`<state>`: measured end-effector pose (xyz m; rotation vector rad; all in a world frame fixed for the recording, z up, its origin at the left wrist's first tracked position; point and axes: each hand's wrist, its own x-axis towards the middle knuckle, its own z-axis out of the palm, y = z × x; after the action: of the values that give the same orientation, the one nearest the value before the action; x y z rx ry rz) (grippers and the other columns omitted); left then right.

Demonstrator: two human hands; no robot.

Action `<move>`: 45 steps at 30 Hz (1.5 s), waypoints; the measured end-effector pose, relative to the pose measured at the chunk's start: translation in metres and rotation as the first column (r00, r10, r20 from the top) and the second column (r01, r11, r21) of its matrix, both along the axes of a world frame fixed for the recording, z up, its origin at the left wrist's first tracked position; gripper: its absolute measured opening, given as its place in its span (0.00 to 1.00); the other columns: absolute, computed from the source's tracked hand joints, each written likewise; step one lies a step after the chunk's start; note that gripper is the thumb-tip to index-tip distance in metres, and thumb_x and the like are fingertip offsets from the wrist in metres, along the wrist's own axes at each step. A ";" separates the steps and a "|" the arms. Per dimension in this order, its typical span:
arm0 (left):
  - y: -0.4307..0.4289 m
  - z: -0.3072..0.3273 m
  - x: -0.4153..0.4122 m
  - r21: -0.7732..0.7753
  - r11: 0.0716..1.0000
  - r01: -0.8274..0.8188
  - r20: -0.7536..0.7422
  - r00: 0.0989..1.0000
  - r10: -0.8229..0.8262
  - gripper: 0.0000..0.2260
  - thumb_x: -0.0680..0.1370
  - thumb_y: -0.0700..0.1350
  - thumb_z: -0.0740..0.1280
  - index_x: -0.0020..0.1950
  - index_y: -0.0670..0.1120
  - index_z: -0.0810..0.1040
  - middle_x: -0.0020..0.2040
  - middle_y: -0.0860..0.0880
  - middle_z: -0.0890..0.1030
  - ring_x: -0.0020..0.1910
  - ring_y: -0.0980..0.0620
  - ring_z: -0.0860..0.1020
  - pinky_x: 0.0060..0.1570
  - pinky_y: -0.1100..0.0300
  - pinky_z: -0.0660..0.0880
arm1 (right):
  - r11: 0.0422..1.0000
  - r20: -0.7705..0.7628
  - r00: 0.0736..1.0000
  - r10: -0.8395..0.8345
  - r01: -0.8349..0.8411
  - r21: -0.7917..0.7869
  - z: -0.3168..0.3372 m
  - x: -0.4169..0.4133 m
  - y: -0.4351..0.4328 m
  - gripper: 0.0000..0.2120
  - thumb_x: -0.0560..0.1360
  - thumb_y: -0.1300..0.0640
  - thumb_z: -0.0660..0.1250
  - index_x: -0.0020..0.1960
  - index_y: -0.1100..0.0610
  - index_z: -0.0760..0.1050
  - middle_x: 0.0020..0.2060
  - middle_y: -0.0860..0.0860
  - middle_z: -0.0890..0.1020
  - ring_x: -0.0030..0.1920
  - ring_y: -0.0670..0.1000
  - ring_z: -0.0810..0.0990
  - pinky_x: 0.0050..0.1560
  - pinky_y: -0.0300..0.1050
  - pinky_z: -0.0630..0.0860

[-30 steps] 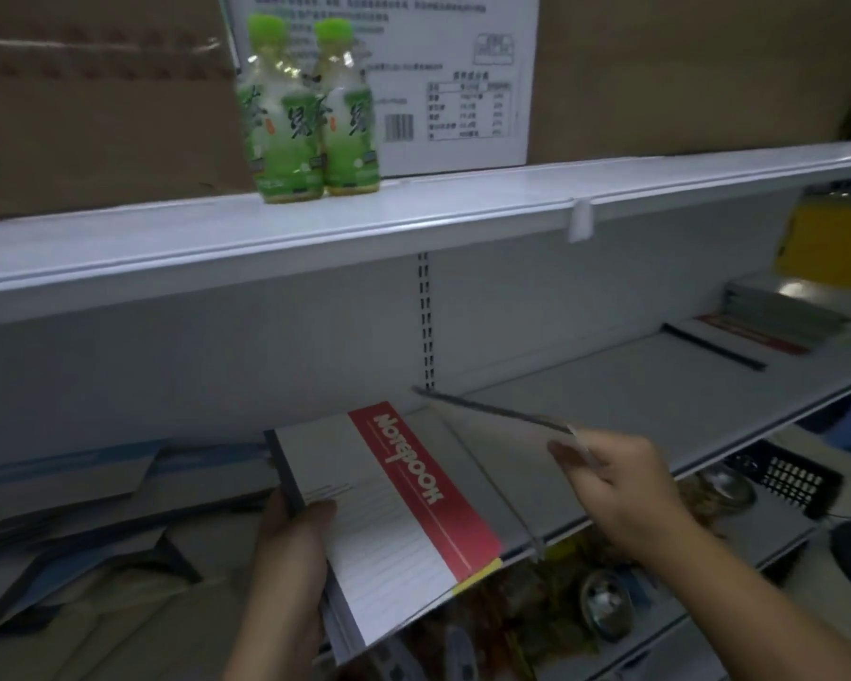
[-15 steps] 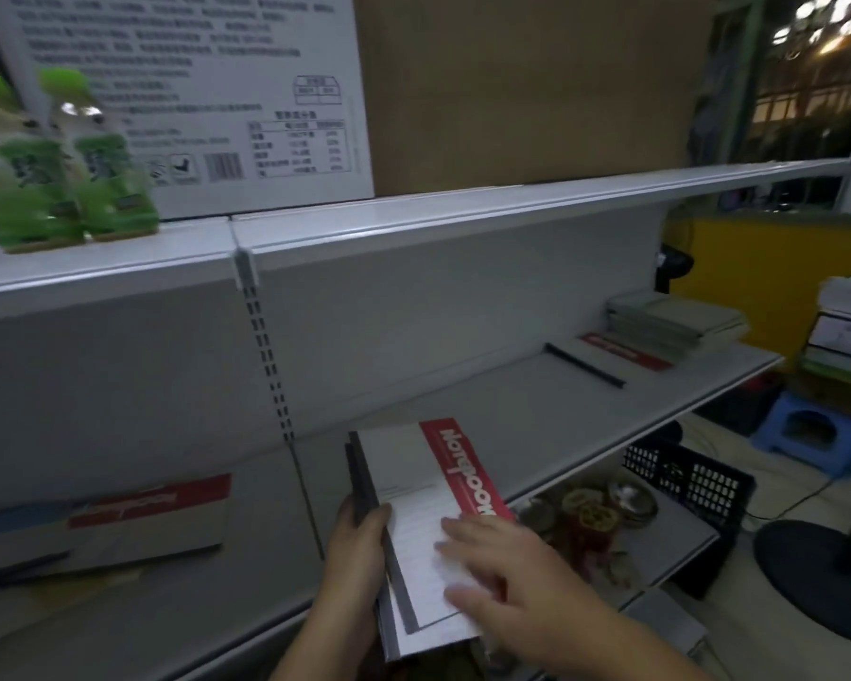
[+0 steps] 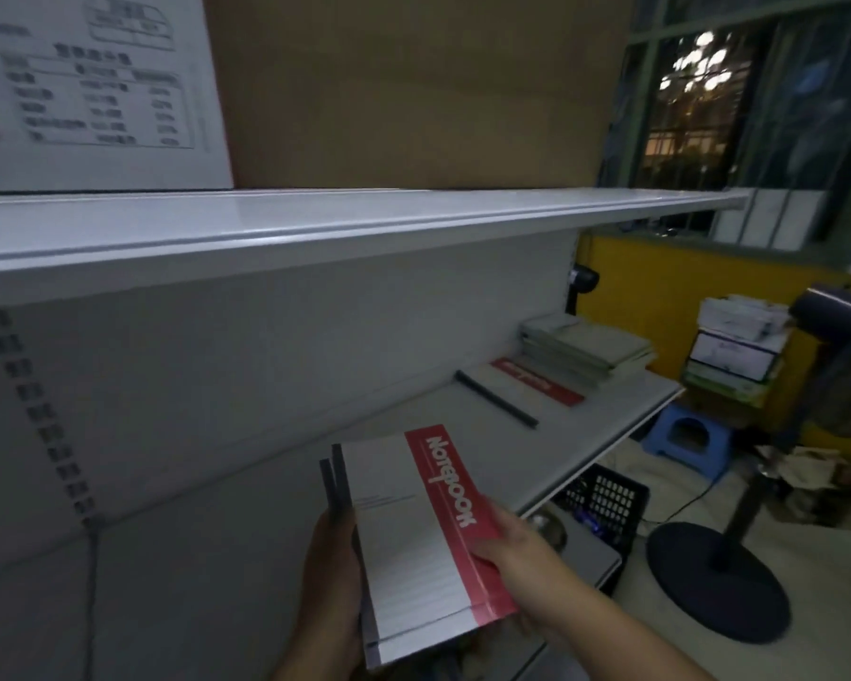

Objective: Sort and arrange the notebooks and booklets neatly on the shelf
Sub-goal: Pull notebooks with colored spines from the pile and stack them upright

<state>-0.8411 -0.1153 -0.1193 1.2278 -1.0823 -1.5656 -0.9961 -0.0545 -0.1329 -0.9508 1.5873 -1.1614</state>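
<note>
- The person's left hand (image 3: 332,577) grips the black-spined side of a thin stack of grey-white paper notebooks (image 3: 404,538) with a red lettered band. Its fingers are hidden beneath the stack, and only the thumb side shows.
- The right hand (image 3: 524,562) clamps the red-band edge, thumb flat on the glossy cover, with the other fingers out of sight underneath.
- The stack is held tilted over the front of the white metal shelf (image 3: 246,543). Whether it touches the board cannot be told.
- At the shelf's far right end lies a flat notebook (image 3: 514,389) with a red band and black spine, just beside a pile of pale green booklets (image 3: 585,346).
- On the upper shelf board (image 3: 315,223) stands a brown cardboard box (image 3: 413,90), cut off at the top. Its white label (image 3: 94,90) is too blurred to read.
- A black latticed plastic crate (image 3: 605,498) sits below, dim and partly hidden by the shelf edge.
</note>
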 end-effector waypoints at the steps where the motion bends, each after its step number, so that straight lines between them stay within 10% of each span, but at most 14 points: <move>1: -0.008 -0.004 -0.011 0.015 1.000 0.005 -0.012 1.000 -0.005 0.10 0.81 0.50 0.60 0.51 0.45 0.76 0.44 0.45 0.80 0.41 0.49 0.78 0.34 0.59 0.69 | 1.000 0.007 1.000 -0.019 0.019 0.000 0.002 -0.011 -0.005 0.16 0.76 0.67 0.61 0.53 0.47 0.74 0.43 0.50 0.85 0.39 0.49 0.84 0.40 0.42 0.78; 6: -0.047 -0.012 -0.055 0.086 0.992 0.095 -0.068 0.994 -0.090 0.07 0.79 0.39 0.62 0.56 0.39 0.73 0.50 0.38 0.78 0.42 0.44 0.78 0.36 0.55 0.74 | 0.989 0.008 0.989 -0.147 0.147 -0.017 0.008 -0.054 -0.035 0.21 0.68 0.66 0.64 0.59 0.52 0.77 0.45 0.53 0.85 0.41 0.53 0.84 0.39 0.43 0.78; 11: -0.070 -0.032 -0.082 -0.115 0.944 0.309 0.173 0.942 -0.287 0.27 0.73 0.34 0.69 0.70 0.47 0.68 0.50 0.51 0.81 0.46 0.55 0.81 0.41 0.60 0.77 | 0.969 -0.059 0.967 -0.246 0.246 -0.003 0.001 -0.088 -0.062 0.19 0.73 0.70 0.61 0.55 0.49 0.76 0.44 0.51 0.85 0.41 0.52 0.84 0.38 0.42 0.77; 17: -0.090 -0.035 -0.124 -0.084 0.803 0.591 0.696 0.612 -0.377 0.56 0.62 0.60 0.75 0.77 0.57 0.39 0.75 0.49 0.56 0.72 0.48 0.61 0.70 0.52 0.64 | 0.973 -0.350 0.910 -0.224 0.230 -0.025 -0.003 -0.125 -0.104 0.15 0.74 0.65 0.60 0.43 0.45 0.77 0.37 0.48 0.83 0.37 0.50 0.83 0.40 0.43 0.80; 22: -0.096 -0.049 -0.142 -0.136 0.772 0.621 0.916 0.376 -0.141 0.42 0.72 0.62 0.66 0.78 0.54 0.46 0.78 0.49 0.47 0.76 0.45 0.50 0.74 0.50 0.54 | 0.997 -0.596 0.800 -0.069 0.077 -0.012 -0.010 -0.152 -0.139 0.11 0.75 0.61 0.59 0.51 0.56 0.80 0.43 0.51 0.82 0.38 0.48 0.80 0.41 0.42 0.79; 27: -0.090 -0.067 -0.142 -0.277 0.858 0.433 0.925 0.362 0.116 0.40 0.70 0.71 0.60 0.76 0.54 0.54 0.78 0.50 0.50 0.76 0.47 0.50 0.74 0.52 0.50 | 0.992 -0.795 0.596 0.115 -0.109 0.061 -0.016 -0.169 -0.151 0.17 0.80 0.55 0.58 0.67 0.57 0.69 0.63 0.52 0.72 0.64 0.50 0.70 0.62 0.36 0.63; 31: -0.093 -0.072 -0.140 -0.338 0.857 0.390 0.909 0.370 0.190 0.34 0.73 0.67 0.60 0.74 0.53 0.60 0.74 0.56 0.63 0.74 0.52 0.59 0.73 0.58 0.56 | 0.975 -0.857 0.500 0.125 -0.224 0.012 -0.029 -0.176 -0.160 0.17 0.80 0.51 0.57 0.65 0.57 0.72 0.63 0.51 0.73 0.64 0.50 0.67 0.64 0.38 0.64; 40: -0.091 -0.067 -0.144 -0.351 0.831 0.432 0.916 0.344 0.208 0.37 0.68 0.69 0.49 0.75 0.54 0.61 0.75 0.54 0.64 0.73 0.56 0.62 0.71 0.59 0.54 | 0.946 -0.850 0.526 0.044 -0.295 -0.134 -0.038 -0.189 -0.165 0.20 0.79 0.49 0.59 0.68 0.55 0.69 0.65 0.50 0.72 0.66 0.49 0.67 0.63 0.35 0.62; 45: -0.084 -0.059 -0.150 -0.416 0.821 0.392 0.873 0.424 0.240 0.27 0.77 0.55 0.65 0.73 0.56 0.61 0.70 0.57 0.68 0.68 0.57 0.67 0.66 0.66 0.59 | 0.917 -0.774 0.633 0.017 -0.318 -0.240 -0.042 -0.194 -0.160 0.16 0.77 0.55 0.64 0.64 0.57 0.74 0.65 0.50 0.73 0.64 0.48 0.69 0.56 0.27 0.57</move>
<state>-0.9908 -0.1995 -0.1786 1.5951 -2.1508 -0.3453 -1.1906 -0.2147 -0.1745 -2.0040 1.8839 -0.9652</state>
